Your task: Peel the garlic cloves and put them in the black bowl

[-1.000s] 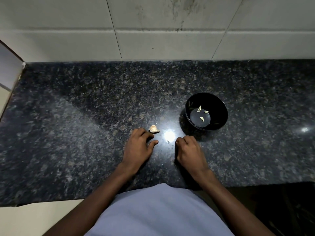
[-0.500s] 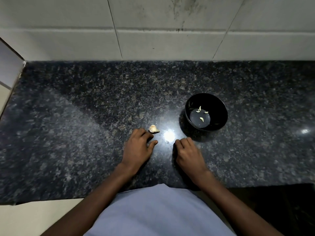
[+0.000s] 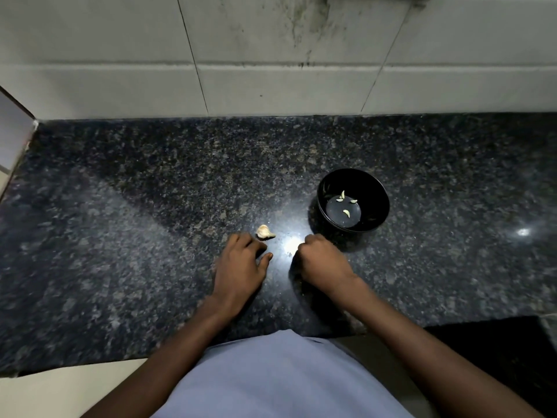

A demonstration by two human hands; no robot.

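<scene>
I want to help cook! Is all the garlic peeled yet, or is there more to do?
Nearly. Four small peeled cloves already lie in the black bowl. Neither the left hand nor the right hand visibly holds anything. One garlic piece, apparently unpeeled, waits on the counter by the left fingertips.

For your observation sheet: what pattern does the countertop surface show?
The countertop is dark polished stone with grey-brown speckles, seen in the head view.

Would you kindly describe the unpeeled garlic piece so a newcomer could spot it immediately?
On the dark granite counter, look left of the black bowl, just beyond the left hand. The garlic piece lies there on bare stone, bigger and paler than the cloves inside the bowl.
</scene>
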